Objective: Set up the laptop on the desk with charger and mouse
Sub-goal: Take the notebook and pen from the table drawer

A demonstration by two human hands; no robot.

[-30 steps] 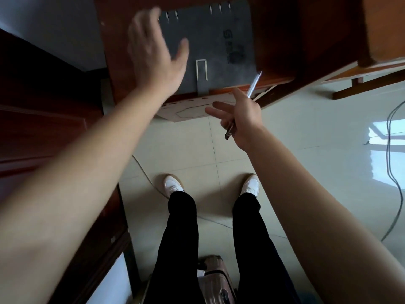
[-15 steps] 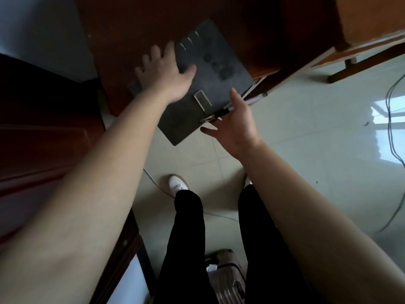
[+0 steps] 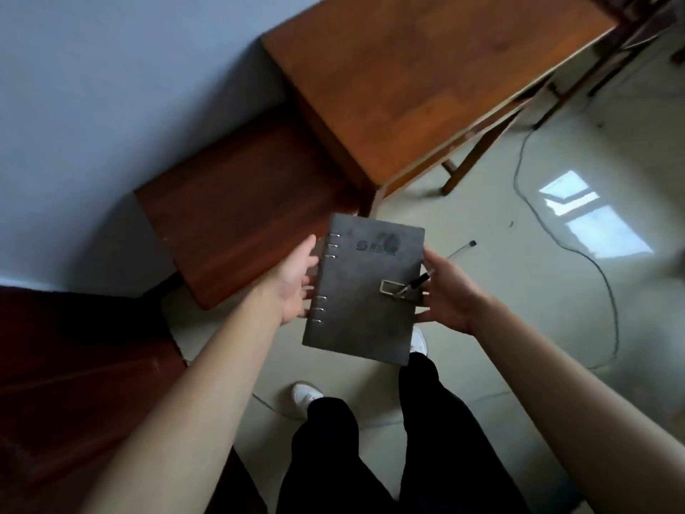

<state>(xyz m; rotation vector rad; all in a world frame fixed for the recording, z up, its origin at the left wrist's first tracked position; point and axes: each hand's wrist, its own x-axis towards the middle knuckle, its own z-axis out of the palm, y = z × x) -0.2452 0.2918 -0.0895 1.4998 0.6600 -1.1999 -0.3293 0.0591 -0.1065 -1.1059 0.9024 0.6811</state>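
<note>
In the head view, both bare hands hold a closed grey ring-binder notebook (image 3: pixel 365 291) in the air above the pale tiled floor (image 3: pixel 500 231), in front of the person's black-trousered legs and white shoes. The left hand (image 3: pixel 296 281) cups the binder's spine edge, where the metal rings show, with the palm against the side and the fingers tucked underneath. The right hand (image 3: pixel 446 293) grips the opposite long edge near the metal clasp loop, and it also keeps a pen (image 3: pixel 437 267) pinched against the cover, its dark end lying across the clasp and its clear barrel jutting out past the thumb toward the floor. The wooden desk (image 3: pixel 426 68) stands beyond the notebook against the blue-grey wall, its top bare in the part that shows, its near corner pointing toward the binder. A lower, darker wooden cabinet (image 3: pixel 237 202) sits just beside the desk's left side, its near edge close to the left hand. A thin cable (image 3: pixel 578 250) trails over the floor to the right of the desk's legs. No laptop, charger or mouse shows anywhere in view.
</note>
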